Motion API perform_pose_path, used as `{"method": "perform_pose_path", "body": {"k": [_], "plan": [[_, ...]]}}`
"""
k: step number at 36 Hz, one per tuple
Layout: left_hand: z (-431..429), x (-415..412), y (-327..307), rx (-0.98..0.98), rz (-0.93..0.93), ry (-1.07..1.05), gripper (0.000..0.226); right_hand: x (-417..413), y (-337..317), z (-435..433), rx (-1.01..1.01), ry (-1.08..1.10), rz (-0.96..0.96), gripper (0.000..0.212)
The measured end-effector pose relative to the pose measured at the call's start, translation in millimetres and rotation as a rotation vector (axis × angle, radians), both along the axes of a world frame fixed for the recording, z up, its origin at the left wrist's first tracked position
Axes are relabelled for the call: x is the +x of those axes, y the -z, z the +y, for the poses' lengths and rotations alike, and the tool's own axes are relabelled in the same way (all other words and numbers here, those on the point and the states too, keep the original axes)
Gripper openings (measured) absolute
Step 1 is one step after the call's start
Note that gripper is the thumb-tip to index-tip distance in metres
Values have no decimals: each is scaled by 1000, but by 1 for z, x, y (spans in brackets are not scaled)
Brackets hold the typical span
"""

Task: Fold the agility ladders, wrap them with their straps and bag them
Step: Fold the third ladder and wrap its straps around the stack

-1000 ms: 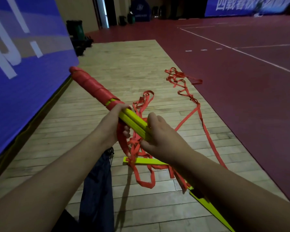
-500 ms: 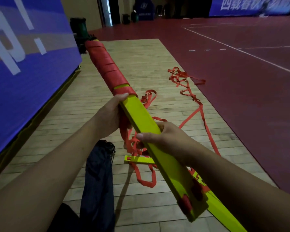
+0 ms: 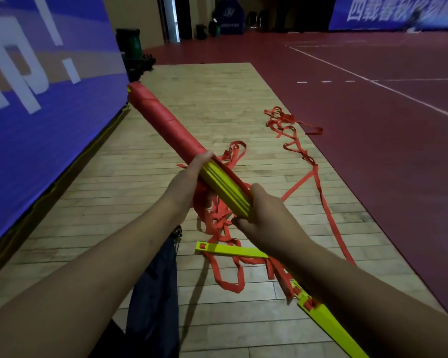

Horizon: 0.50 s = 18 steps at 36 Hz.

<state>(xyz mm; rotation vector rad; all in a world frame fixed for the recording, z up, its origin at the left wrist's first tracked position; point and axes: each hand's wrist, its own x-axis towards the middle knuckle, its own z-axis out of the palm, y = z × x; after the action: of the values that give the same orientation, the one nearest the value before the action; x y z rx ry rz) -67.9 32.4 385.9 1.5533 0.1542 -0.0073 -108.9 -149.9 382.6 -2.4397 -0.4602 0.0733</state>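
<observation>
I hold a bundle of stacked yellow ladder rungs (image 3: pixel 225 187) pointing up and to the left, its far half wound in red strap (image 3: pixel 163 120). My left hand (image 3: pixel 189 177) grips the bundle where the red wrap ends. My right hand (image 3: pixel 264 215) grips the near end of the yellow stack. Loose red strap (image 3: pixel 318 192) hangs from the bundle and trails over the floor. A second yellow rung (image 3: pixel 230 250) lies flat on the floor below my hands, and another (image 3: pixel 331 326) lies at lower right. A dark blue bag (image 3: pixel 155 293) lies by my left forearm.
I am over a strip of pale wooden flooring (image 3: pixel 204 104), with red court floor (image 3: pixel 373 125) to the right. A blue banner wall (image 3: pixel 36 99) runs along the left. A dark green bin (image 3: pixel 130 45) stands at the wall's far end.
The bundle has turned in my hands from its broad yellow face to its layered edge, and its far end has dropped lower. My right hand now sits over the near end.
</observation>
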Motion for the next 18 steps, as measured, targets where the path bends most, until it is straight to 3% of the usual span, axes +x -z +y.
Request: {"method": "perform_pose_path", "body": {"k": [4, 8, 12, 15, 18], "plan": [[7, -4, -4, -62, -73, 92, 52, -1, -14, -5, 207, -43, 200, 38], [8, -8, -10, -137, -129, 204, 52, 2, -26, -14, 437, -36, 537, 67], [7, -12, -14, -196, -141, 302, 54, 3, -27, -19, 656, -180, 886, 50], [7, -11, -15, -208, -129, 300, 48, 7, -28, -19, 624, -180, 810, 60], [9, -7, -17, -224, -55, 288, 56, 1, -33, -17, 481, -139, 506, 51]]}}
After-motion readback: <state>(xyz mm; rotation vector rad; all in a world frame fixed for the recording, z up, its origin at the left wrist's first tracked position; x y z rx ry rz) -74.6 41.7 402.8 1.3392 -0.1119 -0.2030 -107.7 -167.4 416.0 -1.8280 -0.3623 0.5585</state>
